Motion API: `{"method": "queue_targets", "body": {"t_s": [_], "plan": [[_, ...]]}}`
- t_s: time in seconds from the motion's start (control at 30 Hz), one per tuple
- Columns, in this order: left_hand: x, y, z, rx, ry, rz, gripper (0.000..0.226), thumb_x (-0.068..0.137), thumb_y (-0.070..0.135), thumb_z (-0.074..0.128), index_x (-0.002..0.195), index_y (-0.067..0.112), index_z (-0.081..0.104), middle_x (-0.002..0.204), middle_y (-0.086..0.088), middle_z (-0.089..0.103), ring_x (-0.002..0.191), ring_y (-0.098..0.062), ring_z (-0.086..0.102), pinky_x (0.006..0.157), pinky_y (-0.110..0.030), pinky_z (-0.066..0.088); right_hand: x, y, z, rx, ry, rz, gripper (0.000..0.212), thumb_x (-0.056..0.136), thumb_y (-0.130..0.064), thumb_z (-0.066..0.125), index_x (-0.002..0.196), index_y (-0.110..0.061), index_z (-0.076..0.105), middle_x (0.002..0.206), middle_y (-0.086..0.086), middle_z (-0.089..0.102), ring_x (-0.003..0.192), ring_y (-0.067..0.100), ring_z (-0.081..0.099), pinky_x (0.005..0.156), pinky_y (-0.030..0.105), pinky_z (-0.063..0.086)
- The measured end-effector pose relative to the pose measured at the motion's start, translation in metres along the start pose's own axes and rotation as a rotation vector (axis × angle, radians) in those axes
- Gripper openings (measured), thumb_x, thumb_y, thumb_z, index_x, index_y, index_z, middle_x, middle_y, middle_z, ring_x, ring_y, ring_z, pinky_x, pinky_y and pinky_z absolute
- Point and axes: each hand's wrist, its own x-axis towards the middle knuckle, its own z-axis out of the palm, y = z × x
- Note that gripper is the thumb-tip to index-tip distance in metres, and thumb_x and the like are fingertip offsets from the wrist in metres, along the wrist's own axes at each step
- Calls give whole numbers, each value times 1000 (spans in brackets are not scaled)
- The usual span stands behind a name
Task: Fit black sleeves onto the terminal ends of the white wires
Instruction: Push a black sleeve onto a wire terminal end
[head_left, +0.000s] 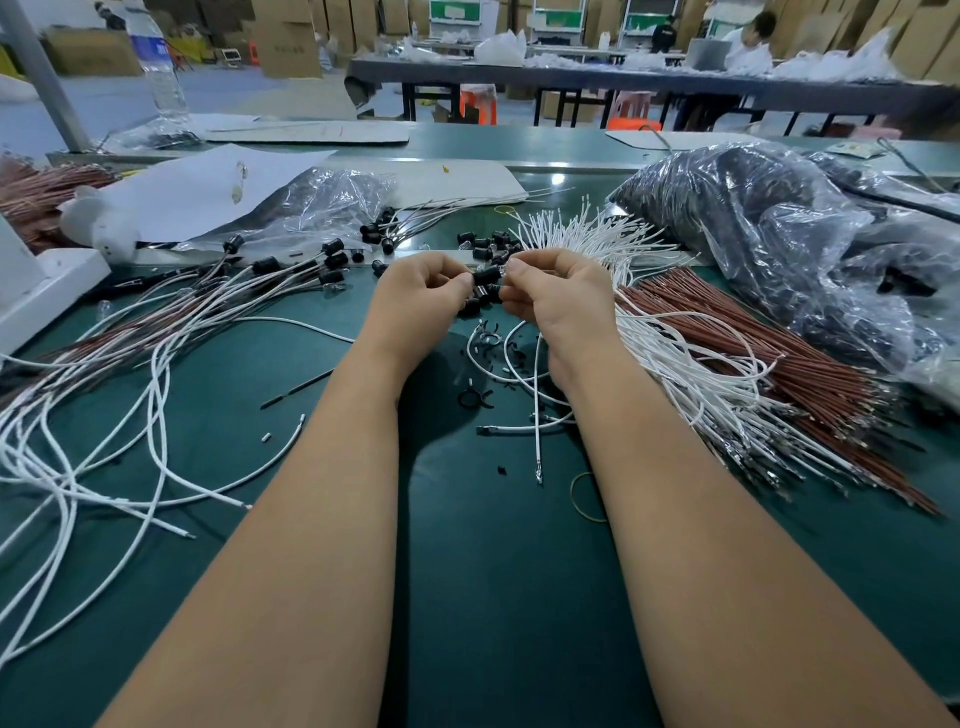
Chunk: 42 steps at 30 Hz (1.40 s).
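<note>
My left hand (423, 291) and my right hand (558, 293) meet at the middle of the green table (493, 597). Between their fingertips sits a black sleeve (487, 275), pinched by my left fingers. My right hand pinches the end of a white wire (537, 405) against that sleeve; the wire hangs down from the hand, and its terminal is hidden. Several loose black sleeves (485, 247) lie just beyond my hands. A fan of bare white wires (587, 228) spreads behind my right hand. Wires with sleeves fitted (270, 270) lie to the left.
A bundle of brown wires (769, 374) lies at the right beside dark plastic bags (779, 234). A clear bag (322, 202) and white paper (208, 192) sit at the back left, a water bottle (161, 67) behind them. Small black clips (475, 397) lie under my wrists.
</note>
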Motion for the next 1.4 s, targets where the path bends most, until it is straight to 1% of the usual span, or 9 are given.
{"method": "queue_targets", "body": {"t_s": [0.13,0.27,0.5,0.6,0.7,1.0,1.07,1.3,1.4], "plan": [[0,0,0,-15,-12,8,12,91,16,61,85,8,68,64,1,54,43,3,40,47,-7,34,-1,1,0,-60,-1,-12,10,86,-4,68,80,-12,66,69,3,63,53,7,58,55,18,49],[-1,0,-2,-4,-3,51,11,89,17,66,82,9,69,57,8,52,43,4,42,48,-7,34,-1,0,-1,-43,-9,2,9,87,-6,68,79,-11,67,67,3,63,53,8,58,54,20,50],[-1,0,-5,-72,-1,34,16,87,19,69,71,17,68,60,2,61,43,2,43,48,-10,37,-2,3,-2,-47,-42,-17,14,89,-5,65,77,-12,67,68,2,63,55,8,59,57,21,51],[0,-1,-6,-108,-1,4,17,86,21,71,70,16,69,54,5,59,39,2,40,44,-10,34,-1,3,-2,-43,-45,-35,14,88,-4,66,78,-13,67,68,2,64,55,7,60,58,20,51],[0,-1,-7,-169,-6,-12,16,85,20,72,70,15,68,48,11,57,39,1,41,43,-9,33,-2,3,-1,-1,-62,12,11,90,-4,64,80,-9,66,68,4,63,54,8,60,57,21,52],[-5,2,-3,-250,-7,-31,12,86,14,70,77,6,68,58,-4,57,36,2,42,43,-6,32,-2,4,-2,64,-113,74,14,95,-7,58,82,-8,60,67,6,60,53,11,56,57,25,51],[-5,3,-3,-277,-5,-40,12,86,13,69,80,3,68,58,-4,56,35,2,42,42,-6,31,-3,4,-1,81,-129,80,14,96,-7,57,82,-8,59,67,6,61,54,13,56,57,24,51],[-5,2,-3,-286,-24,-52,13,87,13,69,76,8,67,56,-2,55,35,1,39,41,-8,29,-4,3,-2,38,-161,65,14,96,-8,57,82,-8,58,69,7,60,57,17,55,58,26,50],[-4,1,0,-286,3,-32,12,86,12,69,75,7,67,53,1,56,38,2,44,45,-8,34,-5,5,0,33,-135,37,15,96,-7,56,81,-8,58,69,8,61,58,17,57,57,26,50]]}}
